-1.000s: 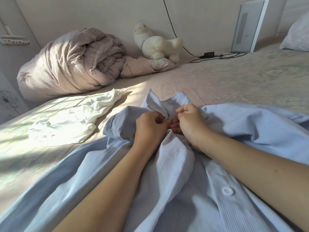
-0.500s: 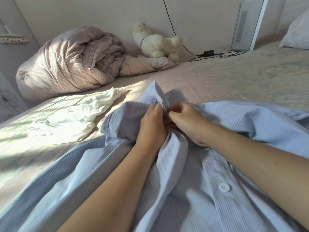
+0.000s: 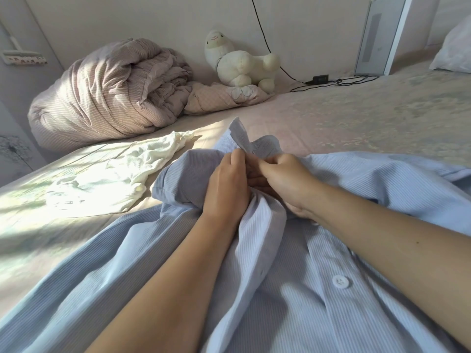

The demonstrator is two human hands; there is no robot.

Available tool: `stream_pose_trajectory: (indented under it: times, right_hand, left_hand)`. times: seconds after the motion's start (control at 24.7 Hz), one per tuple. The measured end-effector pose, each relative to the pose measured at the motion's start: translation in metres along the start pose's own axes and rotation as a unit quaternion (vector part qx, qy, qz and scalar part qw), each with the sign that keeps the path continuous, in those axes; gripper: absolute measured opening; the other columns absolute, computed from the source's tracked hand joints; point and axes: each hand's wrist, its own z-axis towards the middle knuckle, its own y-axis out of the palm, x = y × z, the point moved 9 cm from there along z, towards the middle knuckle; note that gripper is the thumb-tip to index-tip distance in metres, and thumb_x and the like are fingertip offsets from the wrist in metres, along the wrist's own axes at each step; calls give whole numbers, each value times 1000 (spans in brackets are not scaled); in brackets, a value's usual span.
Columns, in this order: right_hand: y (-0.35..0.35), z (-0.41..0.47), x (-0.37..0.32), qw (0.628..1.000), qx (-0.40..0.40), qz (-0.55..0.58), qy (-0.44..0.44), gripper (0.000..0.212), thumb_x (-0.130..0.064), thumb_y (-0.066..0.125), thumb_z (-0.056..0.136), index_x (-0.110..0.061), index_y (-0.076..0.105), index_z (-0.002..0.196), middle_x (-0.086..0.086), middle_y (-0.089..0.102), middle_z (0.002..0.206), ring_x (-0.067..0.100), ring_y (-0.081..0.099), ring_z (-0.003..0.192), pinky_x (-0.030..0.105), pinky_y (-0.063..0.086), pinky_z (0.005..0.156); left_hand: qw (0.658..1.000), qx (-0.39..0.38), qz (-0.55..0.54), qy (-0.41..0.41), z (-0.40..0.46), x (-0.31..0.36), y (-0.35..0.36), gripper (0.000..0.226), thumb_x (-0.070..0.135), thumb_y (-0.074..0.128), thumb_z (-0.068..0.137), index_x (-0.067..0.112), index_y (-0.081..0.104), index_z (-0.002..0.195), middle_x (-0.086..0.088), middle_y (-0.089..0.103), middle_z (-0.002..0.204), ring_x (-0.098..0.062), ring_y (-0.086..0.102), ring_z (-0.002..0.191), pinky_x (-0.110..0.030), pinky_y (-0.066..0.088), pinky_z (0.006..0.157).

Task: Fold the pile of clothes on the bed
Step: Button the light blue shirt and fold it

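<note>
A light blue striped shirt (image 3: 318,289) lay spread across the near part of the bed (image 3: 356,118), one white button (image 3: 340,281) showing. Both hands met at its collar: the left hand (image 3: 226,186) gripped bunched fabric, and the right hand (image 3: 285,180) pinched the collar edge with curled fingers. A crumpled white garment (image 3: 112,174) lay to the left in sunlight.

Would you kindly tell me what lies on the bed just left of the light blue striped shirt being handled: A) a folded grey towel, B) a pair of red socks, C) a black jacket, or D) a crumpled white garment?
D: a crumpled white garment lies in sunlight beside the light blue striped shirt.
</note>
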Motion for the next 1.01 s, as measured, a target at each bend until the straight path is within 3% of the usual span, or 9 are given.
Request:
stream_pose_trajectory:
  times: [0.16, 0.32, 0.41, 0.49, 0.57, 0.65, 0.81, 0.93, 1.01]
  right_hand:
    - [-2, -2, -4, 999, 31, -31, -28, 32, -40, 68, 84, -10, 64, 73, 7, 72, 70, 17, 71, 69, 31, 58, 73]
    - [-9, -5, -11, 983, 74, -150, -80, 31, -41, 64, 87, -15, 62, 69, -2, 68, 67, 9, 63, 63, 25, 51, 65]
    - [-10, -4, -14, 977, 88, -174, -90, 30, -38, 60, 90, -13, 61, 73, -2, 64, 69, 10, 59, 65, 25, 48, 64]
    - [-12, -2, -15, 975, 98, -169, -101, 28, -31, 59, 92, -8, 63, 76, 1, 65, 69, 14, 62, 68, 27, 51, 68]
    - [-12, -1, -13, 981, 97, -135, -97, 26, -24, 59, 93, -5, 65, 77, 8, 67, 71, 21, 67, 71, 32, 56, 72]
    - [-11, -1, -10, 991, 76, -80, -78, 26, -22, 61, 91, -7, 65, 71, 7, 68, 62, 17, 67, 61, 28, 57, 63]
    - [-7, -2, -6, 997, 34, -41, -51, 26, -29, 71, 83, -12, 64, 65, 1, 67, 56, 9, 64, 52, 19, 53, 54]
    - [-7, -1, -2, 998, 20, -28, -49, 21, -23, 75, 80, -10, 63, 68, 3, 68, 61, 10, 64, 56, 21, 53, 58]
    - [-10, 0, 0, 999, 21, -9, -40, 13, -16, 72, 82, -9, 64, 74, 5, 68, 65, 11, 65, 60, 22, 54, 60]
  left_hand:
    - [998, 23, -49, -17, -2, -3, -3, 20, -3, 48, 87, 11, 39, 77, -3, 45, 78, -19, 40, 69, -23, 19, 58]
    - [991, 25, -98, -86, -1, -17, -1, 8, 2, 61, 80, -1, 61, 72, -7, 63, 74, -21, 55, 72, -21, 33, 61]
    - [983, 27, -142, -110, -3, -20, -3, 7, 5, 65, 79, 6, 69, 74, -1, 66, 73, -15, 60, 75, -18, 41, 67]
    - [980, 33, -166, -108, -4, -19, -6, 9, 7, 66, 81, 11, 71, 76, 9, 65, 71, -8, 61, 73, -12, 42, 68]
    - [989, 21, -131, -67, -4, -13, -7, 10, 7, 62, 86, 6, 71, 82, 0, 66, 77, -15, 61, 75, -20, 45, 71]
    - [996, -5, -80, -44, -3, -11, -2, 16, 8, 54, 92, 0, 67, 90, -12, 66, 88, -26, 59, 82, -32, 44, 74]
    - [998, -22, -42, -48, -1, -10, -1, 18, 2, 44, 92, 0, 63, 93, -13, 66, 94, -27, 59, 86, -27, 37, 71]
    - [985, -48, -144, -86, -6, -17, -1, 22, 0, 49, 88, 7, 70, 85, 1, 69, 78, -10, 62, 75, -24, 44, 69]
    - [953, -101, -261, -120, -13, -17, 6, 31, -2, 49, 87, 17, 75, 87, 3, 73, 80, -6, 66, 79, -17, 49, 72]
